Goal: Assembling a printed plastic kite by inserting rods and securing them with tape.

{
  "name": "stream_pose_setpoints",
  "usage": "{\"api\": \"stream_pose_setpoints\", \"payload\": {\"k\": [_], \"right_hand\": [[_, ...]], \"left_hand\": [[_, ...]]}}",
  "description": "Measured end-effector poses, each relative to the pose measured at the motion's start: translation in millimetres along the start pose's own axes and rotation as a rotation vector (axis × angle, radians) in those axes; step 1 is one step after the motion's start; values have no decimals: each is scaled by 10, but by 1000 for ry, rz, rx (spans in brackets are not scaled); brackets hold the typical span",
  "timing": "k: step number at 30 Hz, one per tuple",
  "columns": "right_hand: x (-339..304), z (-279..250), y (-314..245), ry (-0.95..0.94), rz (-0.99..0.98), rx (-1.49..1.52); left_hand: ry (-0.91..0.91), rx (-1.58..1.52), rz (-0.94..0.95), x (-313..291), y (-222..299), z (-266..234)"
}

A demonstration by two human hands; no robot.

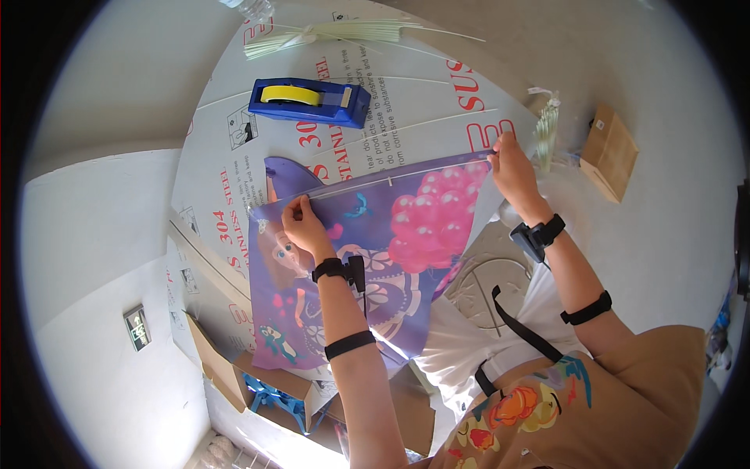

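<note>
A purple printed sheet [355,227] with a cartoon girl and a cluster of pink balloons hangs over the table's near edge, in front of my legs. Along its upper edge runs a thin pale rod [391,181]. My left hand [305,227] pinches the sheet near its upper left corner. At the upper right corner, my right hand [512,173] grips the edge with closed fingers. A rounded purple piece [293,176] shows from behind the sheet's upper left. Beyond the sheet stands a blue tape dispenser [344,113] with a yellow roll.
The table [422,86] bears a printed protective covering. A bundle of thin pale rods [336,33] lies at its far end; another bundle [547,129] stands off its right edge. A cardboard box [609,152] sits farther right. An open carton [293,383] holds blue parts at lower left.
</note>
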State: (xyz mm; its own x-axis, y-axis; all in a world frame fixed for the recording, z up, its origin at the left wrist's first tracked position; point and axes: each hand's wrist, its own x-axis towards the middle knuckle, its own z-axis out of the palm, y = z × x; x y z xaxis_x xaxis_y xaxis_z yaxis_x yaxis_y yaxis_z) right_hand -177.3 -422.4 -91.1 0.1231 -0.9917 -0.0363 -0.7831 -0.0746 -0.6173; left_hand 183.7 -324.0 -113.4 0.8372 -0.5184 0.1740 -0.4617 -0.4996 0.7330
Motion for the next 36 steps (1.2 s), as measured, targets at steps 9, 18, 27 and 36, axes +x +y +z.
{"api": "stream_pose_setpoints", "payload": {"k": [9,18,27,36], "right_hand": [[28,-38,-81,-34,91,-36],[31,-165,-30,-8,107,-24],[-25,-146,-7,18,108,1],[4,27,-845,114,-68,506]], "left_hand": [[11,-46,-24,-21,19,8],[42,10,-14,-65,58,44],[135,-42,-43,-150,162,116],[145,-34,-49,-148,154,111]]}}
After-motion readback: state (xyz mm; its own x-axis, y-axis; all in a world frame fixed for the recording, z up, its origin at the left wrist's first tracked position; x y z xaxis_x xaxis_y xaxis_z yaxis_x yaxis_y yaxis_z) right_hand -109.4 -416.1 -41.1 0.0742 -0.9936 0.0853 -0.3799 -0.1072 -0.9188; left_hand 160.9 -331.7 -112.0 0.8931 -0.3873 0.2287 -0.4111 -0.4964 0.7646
